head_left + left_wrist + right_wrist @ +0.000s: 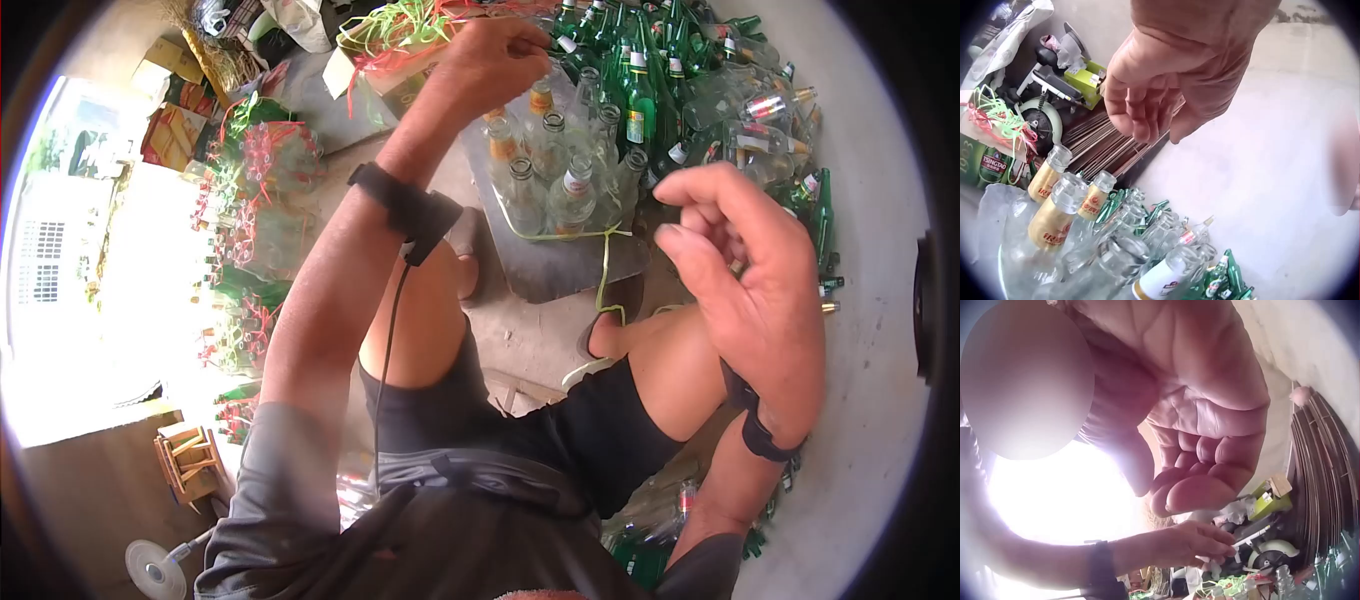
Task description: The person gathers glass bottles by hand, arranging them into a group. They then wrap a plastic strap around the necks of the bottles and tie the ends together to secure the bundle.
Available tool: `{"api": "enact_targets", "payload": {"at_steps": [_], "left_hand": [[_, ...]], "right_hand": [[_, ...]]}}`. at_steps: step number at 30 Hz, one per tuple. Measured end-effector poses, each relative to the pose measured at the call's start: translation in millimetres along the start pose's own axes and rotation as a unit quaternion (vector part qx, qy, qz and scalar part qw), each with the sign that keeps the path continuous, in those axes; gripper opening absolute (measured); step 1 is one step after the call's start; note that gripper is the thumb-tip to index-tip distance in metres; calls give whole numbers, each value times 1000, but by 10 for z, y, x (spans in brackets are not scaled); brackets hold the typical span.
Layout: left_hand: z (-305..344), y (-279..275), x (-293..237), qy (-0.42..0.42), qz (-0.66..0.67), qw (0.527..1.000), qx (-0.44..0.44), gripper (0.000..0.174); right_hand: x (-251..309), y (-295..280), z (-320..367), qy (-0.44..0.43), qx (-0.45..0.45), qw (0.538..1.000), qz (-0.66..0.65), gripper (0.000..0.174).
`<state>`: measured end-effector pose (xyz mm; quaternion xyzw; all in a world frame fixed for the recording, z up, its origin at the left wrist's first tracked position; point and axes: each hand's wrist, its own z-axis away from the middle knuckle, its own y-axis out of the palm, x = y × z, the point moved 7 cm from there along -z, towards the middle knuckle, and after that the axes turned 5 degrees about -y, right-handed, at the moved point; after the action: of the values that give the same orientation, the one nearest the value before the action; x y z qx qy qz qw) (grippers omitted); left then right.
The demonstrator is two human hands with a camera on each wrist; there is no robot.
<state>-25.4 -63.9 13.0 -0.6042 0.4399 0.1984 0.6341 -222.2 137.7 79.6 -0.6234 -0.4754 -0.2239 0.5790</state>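
Observation:
Several clear glass bottles (573, 197) stand upright in a cluster on a low grey board (560, 275) between the knees. Around their lower part runs a yellow-green strap (605, 268), one end hanging over the board's front edge. My left hand (500, 62) is raised beyond the bottles with fingers loosely curled. In the left wrist view that hand (1179, 81) hangs above bottle necks with gold labels (1050, 225), nothing visible in it. To the right of the cluster, my right hand (755, 260) is up with loosely bent fingers; its palm (1197, 412) shows no held thing.
Green bottles (640, 95) lie and stand piled at the back right, along a pale wall (865, 400). A cardboard box (400, 80) with green and red ribbons (400, 28) is behind the board. Tied bottle bundles (275, 215) line the left, beyond my legs.

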Motion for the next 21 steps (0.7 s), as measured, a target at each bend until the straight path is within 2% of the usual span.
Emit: {"api": "enact_targets", "payload": {"at_steps": [2,3,5,6,8,12,14,18,20,21], "left_hand": [[-7,123,-73,59,-131,989,-32,46],[-66,148,115,46,-123,991,-27,46],[-87,195,127,118,-219,967,-61,47],[-100,210,132,128,-252,957,-66,47],[-113,277,235,114,-282,951,-44,47],[-202,423,366,76,-345,936,5,47],[-194,478,405,74,-356,931,11,44],[-310,557,570,66,-370,927,15,38],[-359,598,634,51,-362,930,35,38],[-377,602,666,37,-357,932,47,39]], "right_hand": [[-71,111,-136,2,-4,999,40,23],[-189,257,-335,13,8,999,39,23],[-367,416,-518,-28,-12,993,112,25],[-460,484,-578,-33,-11,993,113,25],[-665,603,-653,-13,-5,979,204,29],[-917,802,-716,7,25,968,249,30],[-999,870,-728,5,42,947,318,28],[-1157,961,-809,5,65,945,319,26],[-1175,1010,-832,-56,54,946,314,24],[-1214,1018,-845,-51,56,947,312,24]]}}
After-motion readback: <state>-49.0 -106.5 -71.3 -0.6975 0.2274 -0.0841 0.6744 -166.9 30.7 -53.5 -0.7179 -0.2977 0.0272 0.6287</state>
